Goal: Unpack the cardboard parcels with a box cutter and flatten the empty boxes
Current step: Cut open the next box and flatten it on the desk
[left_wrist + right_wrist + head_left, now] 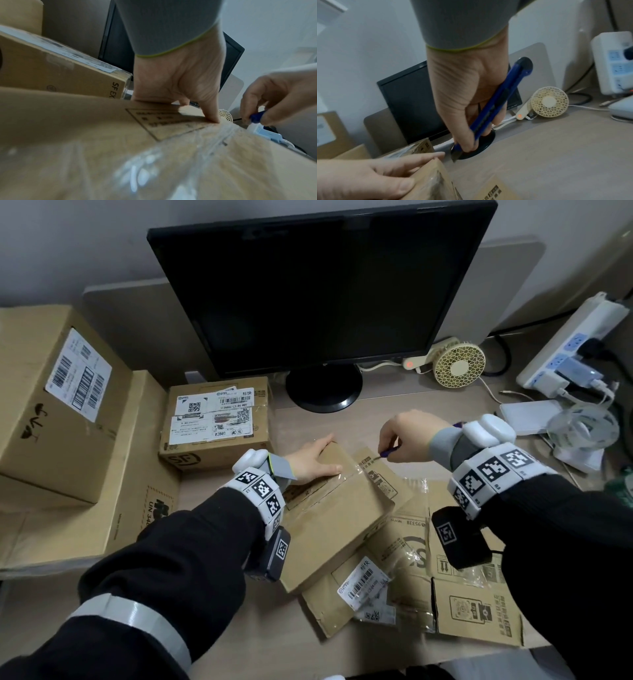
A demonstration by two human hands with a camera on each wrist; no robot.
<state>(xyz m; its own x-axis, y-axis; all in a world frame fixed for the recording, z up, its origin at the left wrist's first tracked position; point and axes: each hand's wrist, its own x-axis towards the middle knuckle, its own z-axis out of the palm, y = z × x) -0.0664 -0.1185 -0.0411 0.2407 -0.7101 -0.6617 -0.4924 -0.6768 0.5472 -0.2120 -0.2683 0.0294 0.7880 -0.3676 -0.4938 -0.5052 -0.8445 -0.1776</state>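
While the left hand (pixel 313 462) presses flat on the stiff, tape-slick box (pixel 337 518), the right hand (pixel 406 436) grips the box cutter (pixel 498 105) — blade at the far-edge seam.

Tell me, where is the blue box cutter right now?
The blue box cutter is in the right hand, blade down at the far edge of the taped parcel, before the monitor.

Bare desk (pixel 428 419) right of the parcel (pixel 329 508); stacked boxes (pixel 68 405) block the left.
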